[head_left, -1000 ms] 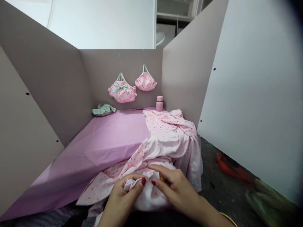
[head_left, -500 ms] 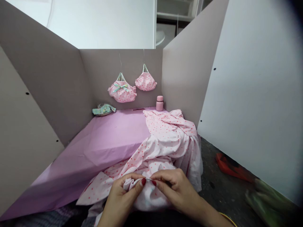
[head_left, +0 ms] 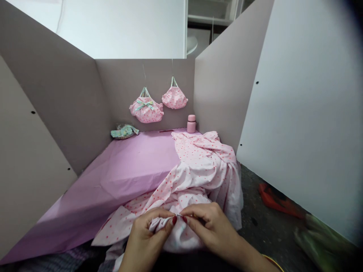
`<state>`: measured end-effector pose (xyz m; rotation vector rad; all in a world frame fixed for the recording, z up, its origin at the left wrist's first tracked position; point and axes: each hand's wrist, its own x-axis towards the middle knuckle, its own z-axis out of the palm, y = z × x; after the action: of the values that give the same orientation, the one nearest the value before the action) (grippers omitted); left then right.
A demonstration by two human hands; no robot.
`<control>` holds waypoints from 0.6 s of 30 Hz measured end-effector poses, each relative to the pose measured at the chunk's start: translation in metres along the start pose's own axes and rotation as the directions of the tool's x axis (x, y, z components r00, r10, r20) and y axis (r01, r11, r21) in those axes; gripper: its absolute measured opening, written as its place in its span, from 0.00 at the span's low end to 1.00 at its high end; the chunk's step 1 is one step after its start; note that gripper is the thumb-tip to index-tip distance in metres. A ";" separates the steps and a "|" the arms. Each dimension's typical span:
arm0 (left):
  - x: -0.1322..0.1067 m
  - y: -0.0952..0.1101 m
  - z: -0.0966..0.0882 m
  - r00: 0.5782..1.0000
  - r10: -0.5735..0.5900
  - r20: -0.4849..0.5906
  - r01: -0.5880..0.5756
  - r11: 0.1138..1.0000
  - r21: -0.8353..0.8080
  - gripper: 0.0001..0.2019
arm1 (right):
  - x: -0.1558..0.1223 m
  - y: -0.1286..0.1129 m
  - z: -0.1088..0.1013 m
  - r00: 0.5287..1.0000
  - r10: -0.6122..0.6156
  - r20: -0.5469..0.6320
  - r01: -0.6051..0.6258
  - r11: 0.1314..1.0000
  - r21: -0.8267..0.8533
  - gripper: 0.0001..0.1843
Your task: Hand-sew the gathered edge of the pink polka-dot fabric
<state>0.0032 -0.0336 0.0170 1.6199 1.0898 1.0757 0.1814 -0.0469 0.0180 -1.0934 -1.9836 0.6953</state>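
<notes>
My left hand [head_left: 147,236] is closed, its thumb and index finger pinching a gathered, folded edge of pink polka-dot fabric [head_left: 195,172]. Close beside it, my right hand [head_left: 214,226] is closed in a fingertip pinch at the same edge. A thin pale sliver shows between the two sets of fingertips; whether it is a needle or the cloth's edge I cannot tell. The fabric lies crumpled over the right side of the purple-covered table [head_left: 136,155] and hangs down its front, its paler underside showing near my hands.
Two pink polka-dot pouches with pale green straps, one with a bow [head_left: 146,105] and one plain [head_left: 174,97], hang at the back panel. A pink bottle [head_left: 191,124] stands below. Green cloth [head_left: 124,131] fills a basket. Grey panels [head_left: 224,87] flank the table; a red item [head_left: 279,200] lies on the floor.
My left thumb has shifted slightly right and down, and the gathered cloth in that hand has moved a little. My right hand is almost still.
</notes>
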 end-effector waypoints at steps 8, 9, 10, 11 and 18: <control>0.003 -0.002 0.002 0.996 -0.075 0.039 0.074 0.997 0.011 0.07 | 0.000 0.000 0.003 0.999 0.015 -0.047 -0.016 1.000 -0.007 0.09; 0.003 -0.004 0.002 0.993 -0.107 0.045 0.108 0.994 -0.018 0.08 | 0.000 0.000 0.003 0.999 0.023 -0.049 -0.023 1.000 0.004 0.09; 0.002 -0.006 0.002 0.989 -0.135 0.057 0.138 0.989 -0.055 0.08 | 0.000 0.001 0.003 0.998 0.031 -0.048 -0.030 0.999 0.012 0.09; 0.002 -0.007 0.003 0.985 -0.159 0.073 0.166 0.981 -0.100 0.09 | 0.000 0.003 0.003 0.998 0.037 -0.045 -0.036 0.999 0.019 0.09; 0.002 -0.017 0.005 0.950 -0.227 0.213 0.293 0.886 -0.360 0.09 | 0.002 0.008 0.004 0.998 0.060 -0.006 -0.059 0.991 0.118 0.10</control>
<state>0.0053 -0.0289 -0.0004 1.1834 0.8862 0.8921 0.1814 -0.0416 0.0102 -1.0861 -1.8831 0.8268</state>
